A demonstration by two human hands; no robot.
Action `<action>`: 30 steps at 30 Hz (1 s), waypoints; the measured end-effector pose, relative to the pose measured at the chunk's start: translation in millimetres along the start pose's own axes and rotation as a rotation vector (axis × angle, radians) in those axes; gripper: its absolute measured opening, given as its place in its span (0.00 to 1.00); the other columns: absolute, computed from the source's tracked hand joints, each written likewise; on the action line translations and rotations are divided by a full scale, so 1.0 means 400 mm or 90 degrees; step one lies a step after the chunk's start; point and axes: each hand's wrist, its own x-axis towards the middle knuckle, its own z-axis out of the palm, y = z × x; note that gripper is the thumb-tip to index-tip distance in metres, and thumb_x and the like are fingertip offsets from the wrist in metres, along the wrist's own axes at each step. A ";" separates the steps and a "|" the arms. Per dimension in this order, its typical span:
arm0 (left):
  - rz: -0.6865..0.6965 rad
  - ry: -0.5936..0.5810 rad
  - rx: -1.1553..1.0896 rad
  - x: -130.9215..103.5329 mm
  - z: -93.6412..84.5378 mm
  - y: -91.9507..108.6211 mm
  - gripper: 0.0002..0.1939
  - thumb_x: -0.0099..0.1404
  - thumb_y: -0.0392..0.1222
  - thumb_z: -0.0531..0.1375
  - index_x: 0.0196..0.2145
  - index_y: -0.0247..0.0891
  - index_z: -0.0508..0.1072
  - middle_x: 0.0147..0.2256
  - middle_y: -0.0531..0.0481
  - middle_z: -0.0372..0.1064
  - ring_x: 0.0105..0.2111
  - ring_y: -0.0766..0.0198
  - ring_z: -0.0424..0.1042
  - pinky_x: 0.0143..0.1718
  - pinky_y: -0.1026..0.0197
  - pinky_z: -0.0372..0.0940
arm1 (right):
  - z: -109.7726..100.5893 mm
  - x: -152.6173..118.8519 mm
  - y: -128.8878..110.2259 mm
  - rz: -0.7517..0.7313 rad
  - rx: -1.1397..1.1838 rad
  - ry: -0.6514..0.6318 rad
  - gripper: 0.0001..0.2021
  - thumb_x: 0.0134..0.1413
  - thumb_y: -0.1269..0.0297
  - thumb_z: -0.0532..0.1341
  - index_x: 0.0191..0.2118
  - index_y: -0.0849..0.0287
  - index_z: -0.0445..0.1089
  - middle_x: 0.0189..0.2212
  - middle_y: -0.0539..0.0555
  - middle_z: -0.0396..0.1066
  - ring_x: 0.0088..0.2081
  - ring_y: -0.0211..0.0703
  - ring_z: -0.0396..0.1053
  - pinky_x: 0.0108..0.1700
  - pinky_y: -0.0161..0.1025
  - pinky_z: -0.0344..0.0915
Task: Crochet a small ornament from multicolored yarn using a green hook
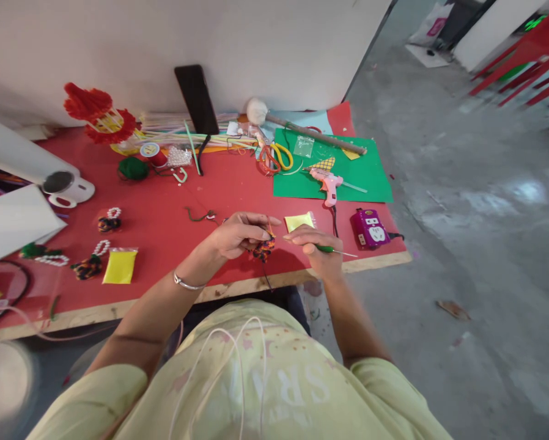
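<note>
Between the thumb and fingers of my left hand (240, 235) is a small piece of crochet work (262, 249) in dark, orange and purple yarn. A dark strand hangs from it over the table's front edge. To its right, my right hand (319, 249) is closed around a crochet hook (326, 249) with a green grip. The hook's tip points left, close to the crochet work; whether they touch I cannot tell. A yellow packet (299, 221) lies just behind my right hand. Left of my left hand, a short dark yarn piece (200, 215) rests on the red table covering.
A pink glue gun (328, 185) lies on green card (375, 183), near yellow-handled scissors (282, 157). A purple power socket (368, 229) sits at the right edge. Crocheted pieces with beads (88, 267), another yellow packet (120, 266) and a white mug (69, 188) stand left. A phone (195, 99) leans at the back.
</note>
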 end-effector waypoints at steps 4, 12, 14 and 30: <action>0.156 0.107 0.058 0.015 0.036 -0.033 0.23 0.45 0.33 0.74 0.42 0.32 0.86 0.22 0.54 0.71 0.18 0.74 0.62 0.20 0.67 0.54 | 0.057 -0.020 0.029 0.045 -0.051 0.142 0.14 0.64 0.47 0.65 0.40 0.48 0.83 0.38 0.54 0.84 0.42 0.48 0.82 0.44 0.48 0.80; 0.207 0.211 -0.063 0.021 0.080 -0.071 0.25 0.46 0.35 0.75 0.46 0.35 0.85 0.23 0.56 0.73 0.19 0.75 0.63 0.22 0.68 0.56 | 0.142 -0.025 0.076 -0.174 -0.319 0.283 0.12 0.63 0.50 0.67 0.49 0.42 0.81 0.42 0.54 0.82 0.45 0.50 0.79 0.46 0.53 0.78; 0.121 0.154 -0.103 0.012 0.061 -0.051 0.23 0.45 0.34 0.75 0.42 0.34 0.85 0.23 0.56 0.71 0.16 0.78 0.54 0.18 0.68 0.47 | 0.132 -0.015 0.079 -0.185 -0.224 0.265 0.11 0.64 0.50 0.66 0.49 0.41 0.81 0.41 0.54 0.83 0.43 0.50 0.80 0.44 0.52 0.78; 0.011 0.023 0.009 -0.011 -0.024 0.016 0.20 0.46 0.33 0.74 0.41 0.31 0.86 0.23 0.51 0.71 0.15 0.79 0.49 0.18 0.65 0.38 | 0.003 0.008 -0.006 -0.160 -0.215 -0.026 0.15 0.59 0.56 0.71 0.52 0.42 0.80 0.45 0.52 0.85 0.44 0.47 0.82 0.47 0.50 0.78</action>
